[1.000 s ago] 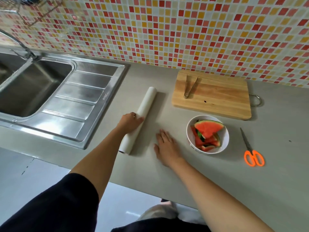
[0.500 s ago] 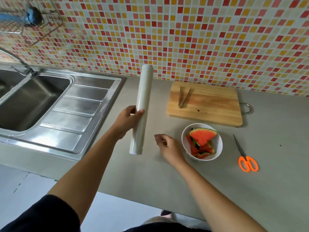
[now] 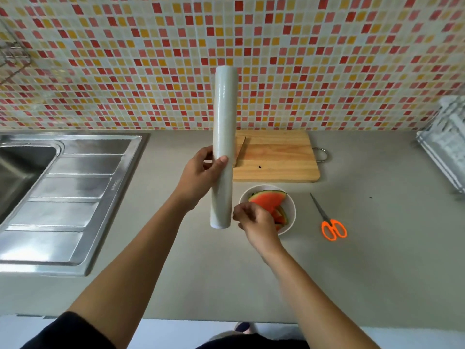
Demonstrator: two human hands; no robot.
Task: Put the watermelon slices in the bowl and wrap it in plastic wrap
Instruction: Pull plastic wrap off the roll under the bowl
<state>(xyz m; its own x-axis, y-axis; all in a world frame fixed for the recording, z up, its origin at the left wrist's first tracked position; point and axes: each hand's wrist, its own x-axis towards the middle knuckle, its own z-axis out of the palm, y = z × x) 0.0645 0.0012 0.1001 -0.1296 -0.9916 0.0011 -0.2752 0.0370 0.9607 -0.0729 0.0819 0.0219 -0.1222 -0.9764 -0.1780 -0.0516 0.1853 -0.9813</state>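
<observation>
My left hand (image 3: 201, 173) grips a long roll of plastic wrap (image 3: 223, 122) around its lower half and holds it upright above the counter. My right hand (image 3: 256, 221) hovers just right of the roll's lower end, fingers curled and pinched together; whether it holds an edge of film I cannot tell. Behind that hand stands a white bowl (image 3: 290, 205) with several watermelon slices (image 3: 269, 199) in it, partly covered by my fingers.
A wooden cutting board (image 3: 279, 157) lies behind the bowl, with tongs on it mostly hidden by the roll. Orange-handled scissors (image 3: 329, 222) lie right of the bowl. A steel sink and drainboard (image 3: 63, 195) fill the left. A dish rack (image 3: 445, 144) stands far right.
My left hand lifted the roll off the counter and stood it upright. My right hand rose from flat on the counter and moved to the roll's lower end, in front of the bowl.
</observation>
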